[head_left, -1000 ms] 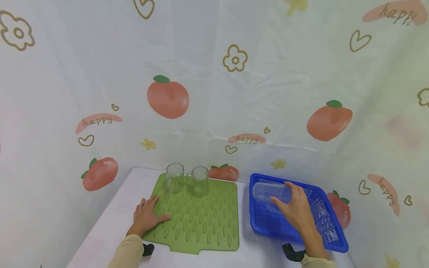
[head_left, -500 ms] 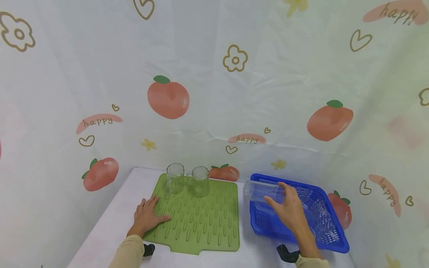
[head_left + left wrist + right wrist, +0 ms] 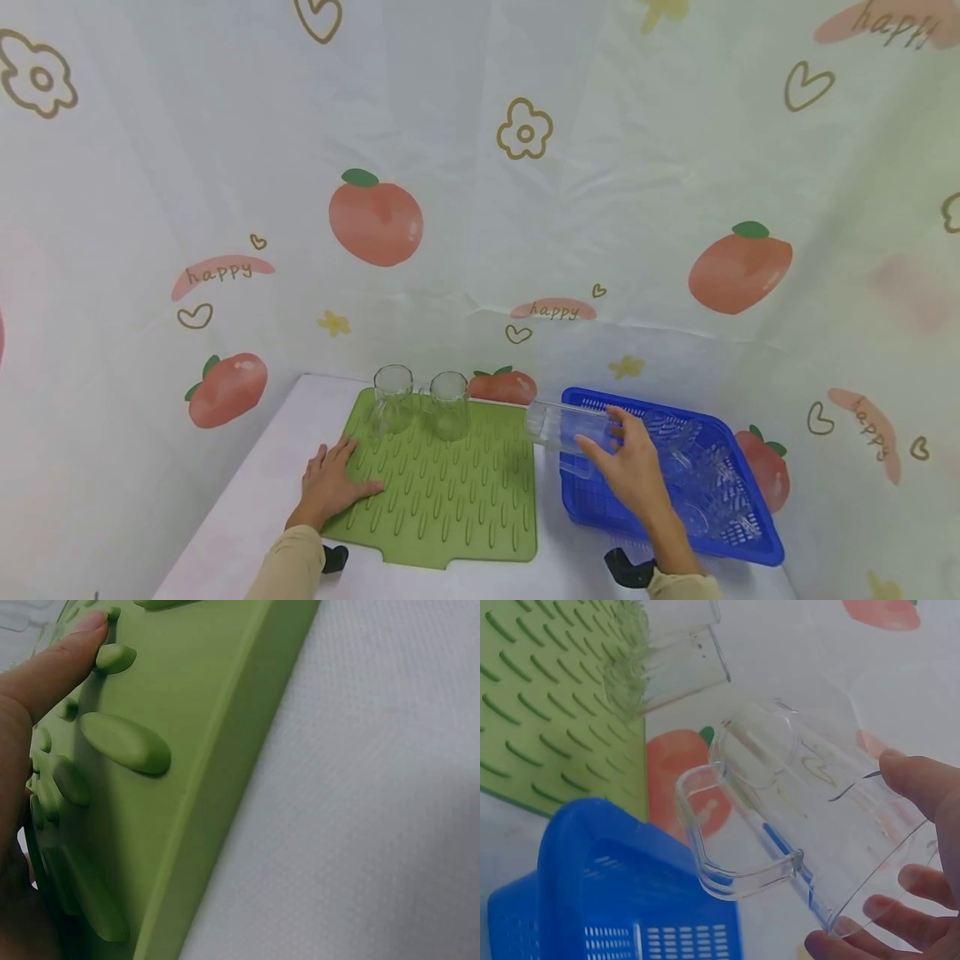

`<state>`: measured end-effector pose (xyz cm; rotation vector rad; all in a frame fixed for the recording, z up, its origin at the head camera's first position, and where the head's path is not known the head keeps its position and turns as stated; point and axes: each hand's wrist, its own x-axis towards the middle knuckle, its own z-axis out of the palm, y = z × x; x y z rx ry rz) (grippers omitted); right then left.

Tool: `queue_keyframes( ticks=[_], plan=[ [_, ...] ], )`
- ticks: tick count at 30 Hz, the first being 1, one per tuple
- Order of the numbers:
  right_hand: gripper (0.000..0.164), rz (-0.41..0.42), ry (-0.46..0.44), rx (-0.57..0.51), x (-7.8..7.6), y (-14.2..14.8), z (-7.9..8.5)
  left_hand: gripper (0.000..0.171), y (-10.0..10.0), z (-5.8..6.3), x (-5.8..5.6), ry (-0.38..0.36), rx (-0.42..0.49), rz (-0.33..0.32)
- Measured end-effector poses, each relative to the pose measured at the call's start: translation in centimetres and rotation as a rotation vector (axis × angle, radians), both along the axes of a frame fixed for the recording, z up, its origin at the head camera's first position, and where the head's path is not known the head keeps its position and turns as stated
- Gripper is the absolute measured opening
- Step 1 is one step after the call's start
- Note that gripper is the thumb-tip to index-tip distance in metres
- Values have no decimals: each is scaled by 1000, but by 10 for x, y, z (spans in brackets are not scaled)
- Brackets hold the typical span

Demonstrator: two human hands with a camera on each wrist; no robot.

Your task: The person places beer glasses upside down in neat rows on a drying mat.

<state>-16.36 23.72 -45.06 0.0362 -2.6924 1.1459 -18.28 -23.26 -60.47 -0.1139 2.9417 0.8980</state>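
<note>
My right hand (image 3: 633,467) grips a clear glass mug (image 3: 566,427) near its rim, thumb on one side and fingers on the other. The mug lies tilted on its side in the air, its base toward the left, over the gap between the basket and the mat. Its handle (image 3: 739,881) shows in the right wrist view. My left hand (image 3: 330,483) rests with spread fingers on the left edge of a green ridged drying mat (image 3: 450,500). Two more glass mugs stand upright at the mat's back, a left one (image 3: 393,400) and a right one (image 3: 448,407).
A blue plastic basket (image 3: 600,517) stands right of the mat, with several clear glass pieces (image 3: 720,487) in its right part. The white table (image 3: 247,500) meets a printed curtain (image 3: 450,250) behind.
My right hand has carried the glass mug leftward from over the basket to the mat's right edge. The left hand and the two standing mugs have stayed put.
</note>
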Motion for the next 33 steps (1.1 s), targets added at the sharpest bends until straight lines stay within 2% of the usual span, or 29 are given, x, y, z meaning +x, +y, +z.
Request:
queue_keyframes(
  ticks=[18, 26, 33],
  plan=[
    [79, 16, -23, -71, 3, -23, -16, 113, 1, -3, 1, 10, 11, 12],
    [75, 30, -41, -133, 3, -36, -19, 113, 2, -1, 0, 11, -4, -3],
    [72, 49, -12, -165, 0, -49, -28, 114, 0, -1, 0, 2, -27, -16]
  ],
)
